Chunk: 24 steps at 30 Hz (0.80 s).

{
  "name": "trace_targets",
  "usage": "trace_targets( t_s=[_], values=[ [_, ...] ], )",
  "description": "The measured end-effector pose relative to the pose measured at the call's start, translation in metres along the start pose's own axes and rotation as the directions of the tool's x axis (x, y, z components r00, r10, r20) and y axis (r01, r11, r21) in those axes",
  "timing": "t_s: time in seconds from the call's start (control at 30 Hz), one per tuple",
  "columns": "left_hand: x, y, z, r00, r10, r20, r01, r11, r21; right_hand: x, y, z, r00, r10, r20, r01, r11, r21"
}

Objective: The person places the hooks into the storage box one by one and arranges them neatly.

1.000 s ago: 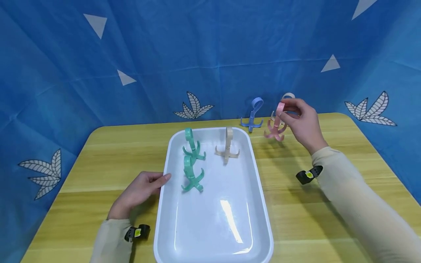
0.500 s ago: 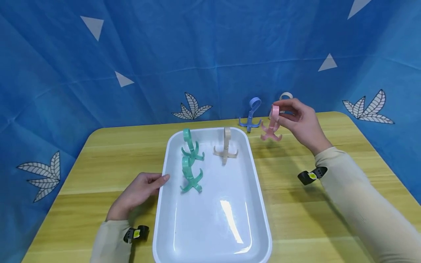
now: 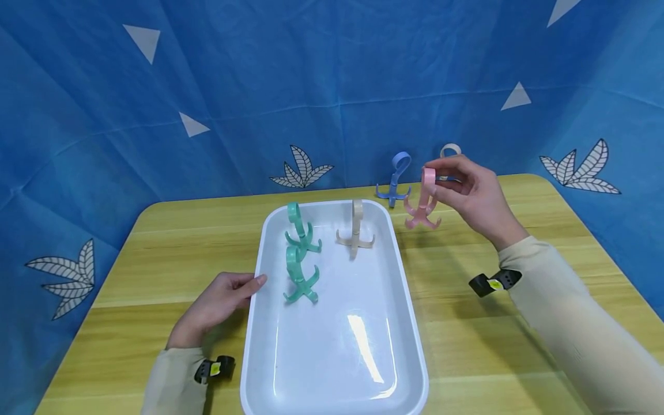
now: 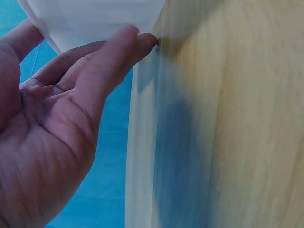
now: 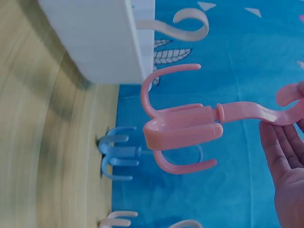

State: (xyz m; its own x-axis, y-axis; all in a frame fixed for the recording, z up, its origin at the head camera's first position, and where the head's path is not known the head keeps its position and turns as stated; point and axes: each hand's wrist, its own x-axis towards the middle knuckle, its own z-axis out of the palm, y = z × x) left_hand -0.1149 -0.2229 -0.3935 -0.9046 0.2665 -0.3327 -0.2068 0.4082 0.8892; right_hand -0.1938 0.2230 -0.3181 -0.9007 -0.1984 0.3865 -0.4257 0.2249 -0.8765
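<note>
In the head view my right hand (image 3: 477,199) pinches a pink four-pronged hanging hook (image 3: 422,214) by its curved top, prongs down. The hook is above the table, to the right of the white tray (image 3: 332,357). The right wrist view shows the pink hook (image 5: 185,126) up close, apart from the tray wall. My left hand (image 3: 220,305) grips the tray's left rim, thumb on top and fingers against the outer wall. Two green hooks, one nearer (image 3: 302,285) and one farther (image 3: 305,242), stand in the tray's left side. A beige hook (image 3: 355,239) stands at its back right.
A blue hook (image 3: 393,193) stands on the wooden table (image 3: 171,248) near its back edge. Behind my right hand, a cream hook (image 3: 450,148) is partly hidden. A blue patterned cloth (image 3: 332,69) hangs behind the table.
My right hand has moved the pink hook slightly left and toward the camera, away from the cream hook. The left hand stays on the tray rim.
</note>
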Motion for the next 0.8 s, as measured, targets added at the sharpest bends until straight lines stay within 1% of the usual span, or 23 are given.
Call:
trace_targets(
  t_s=[0.13, 0.2, 0.37, 0.6, 0.73, 0.8],
  values=[
    [0.0, -0.001, 0.0, 1.0, 0.004, 0.001, -0.004, 1.0, -0.006, -0.002, -0.009, 0.005, 1.0, -0.005, 0.021, 0.005, 1.0, -0.01],
    [0.0, -0.001, 0.0, 1.0, 0.005, 0.0, -0.005, 1.0, -0.005, -0.004, -0.013, 0.008, 0.999, -0.013, 0.034, 0.013, 1.0, 0.002],
    [0.001, -0.001, 0.001, 1.0, -0.001, -0.009, 0.001, 1.0, -0.005, -0.008, -0.023, 0.017, 0.995, -0.062, 0.083, 0.057, 0.997, 0.061],
    [0.001, -0.001, 0.001, 1.0, 0.002, -0.013, -0.002, 1.0, -0.004, -0.014, -0.034, 0.032, 0.981, -0.132, 0.144, 0.113, 0.985, 0.131],
    [0.001, -0.001, 0.0, 1.0, 0.01, -0.001, -0.01, 1.0, -0.015, -0.018, -0.036, 0.041, 0.974, -0.138, 0.179, 0.117, 0.986, 0.123],
    [0.001, -0.001, 0.0, 1.0, 0.012, 0.01, -0.012, 1.0, -0.022, -0.019, -0.037, 0.044, 0.974, -0.128, 0.188, 0.111, 0.989, 0.097]
  ],
)
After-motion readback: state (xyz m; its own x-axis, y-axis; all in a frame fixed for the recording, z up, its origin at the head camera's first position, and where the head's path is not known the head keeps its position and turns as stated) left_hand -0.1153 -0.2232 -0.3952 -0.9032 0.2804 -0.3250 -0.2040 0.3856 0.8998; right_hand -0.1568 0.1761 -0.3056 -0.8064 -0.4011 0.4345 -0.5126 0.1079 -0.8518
